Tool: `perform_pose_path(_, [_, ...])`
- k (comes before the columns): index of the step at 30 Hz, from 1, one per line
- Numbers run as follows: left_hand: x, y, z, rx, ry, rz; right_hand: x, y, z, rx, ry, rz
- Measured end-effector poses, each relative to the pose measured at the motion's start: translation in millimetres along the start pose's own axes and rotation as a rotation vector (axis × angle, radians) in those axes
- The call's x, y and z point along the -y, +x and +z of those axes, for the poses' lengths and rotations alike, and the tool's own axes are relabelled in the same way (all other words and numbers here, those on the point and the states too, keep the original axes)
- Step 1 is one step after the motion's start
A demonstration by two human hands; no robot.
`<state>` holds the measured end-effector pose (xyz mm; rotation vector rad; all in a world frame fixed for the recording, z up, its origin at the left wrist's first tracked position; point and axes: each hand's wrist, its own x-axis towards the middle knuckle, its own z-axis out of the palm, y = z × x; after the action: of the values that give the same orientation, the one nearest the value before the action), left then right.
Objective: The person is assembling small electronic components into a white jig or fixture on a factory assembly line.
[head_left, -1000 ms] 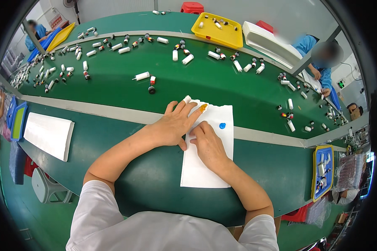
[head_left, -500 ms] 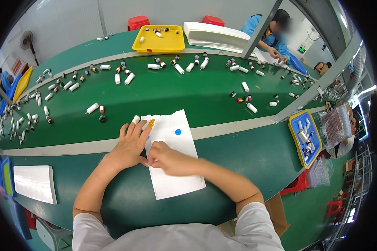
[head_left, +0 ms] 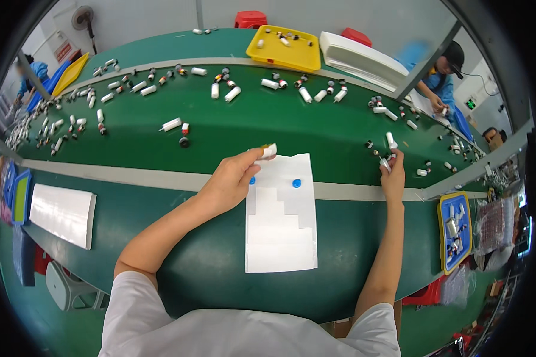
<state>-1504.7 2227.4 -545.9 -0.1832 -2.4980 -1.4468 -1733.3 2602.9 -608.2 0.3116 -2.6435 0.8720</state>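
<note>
My left hand (head_left: 226,181) is over the upper left corner of a white sheet (head_left: 280,259), fingers pressed together. A white wrap (head_left: 269,151) and a bit of yellow-orange show at its fingertips; whether anything is pinched there is hidden. Two blue round pieces sit on the sheet, one blue disc (head_left: 296,183) at the right and one beside my left thumb. Stepped edges of layered white pieces cross the sheet. On the right, my right hand (head_left: 393,178) closes its fingers on a small white cylinder (head_left: 385,164), next to another white cylinder (head_left: 390,140) and small dark-ended parts.
Many white cylinders and dark-ended parts lie across the green surface (head_left: 268,128). A pale strip (head_left: 119,175) divides it from my bench. Beyond stand a yellow tray (head_left: 298,56) and white sheets (head_left: 357,59). A blue-yellow tray (head_left: 442,238) is at right, folded white sheets (head_left: 59,208) at left. A co-worker (head_left: 441,77) handles parts.
My right hand has left the white sheet and reached out right to the cylinders. My left hand has come off the sheet's middle to its upper corner. The view has turned.
</note>
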Motion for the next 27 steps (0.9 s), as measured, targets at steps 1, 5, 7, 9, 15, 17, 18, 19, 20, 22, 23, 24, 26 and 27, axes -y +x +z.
perform_pose_path(1, [0,-2,0,-0.03,0.014,-0.02,35,-3,-4,0.151,0.195,0.008])
perform_pose_path(5, [-14,-9,9,-0.043,0.058,-0.053,157,-48,-13,0.621,0.789,-0.118])
perform_pose_path(7, [-16,-17,16,-0.139,0.133,0.094,199,-75,-14,0.764,0.973,-0.086])
perform_pose_path(9, [-26,-16,20,-0.065,0.037,0.01,212,-92,-23,0.799,1.041,-0.064])
perform_pose_path(15, [-27,-10,32,0.112,-0.664,-0.178,210,-104,-34,0.7,1.21,-0.053])
perform_pose_path(17, [-34,-9,31,0.208,-0.809,-0.311,209,-105,-33,0.647,1.216,-0.076])
perform_pose_path(18, [-35,-9,31,0.211,-0.809,-0.31,208,-105,-33,0.644,1.215,-0.074])
perform_pose_path(19, [-35,-10,31,0.226,-0.753,-0.273,206,-105,-33,0.643,1.201,-0.094])
perform_pose_path(20, [-35,-11,31,0.237,-0.697,-0.236,205,-104,-34,0.645,1.187,-0.114])
perform_pose_path(22, [-36,-12,34,0.174,-0.424,-0.117,204,-104,-38,0.651,1.194,-0.107])
perform_pose_path(23, [-37,-12,35,0.11,-0.15,0.001,204,-104,-40,0.655,1.202,-0.102])
perform_pose_path(24, [-36,-11,37,0.109,-0.15,0.002,204,-104,-41,0.656,1.202,-0.103])
perform_pose_path(26, [-36,-8,42,0.087,-0.835,-0.198,203,-103,-43,0.632,1.183,-0.07])
perform_pose_path(27, [-39,-6,40,0.087,-0.835,-0.198,202,-102,-43,0.632,1.184,-0.071])
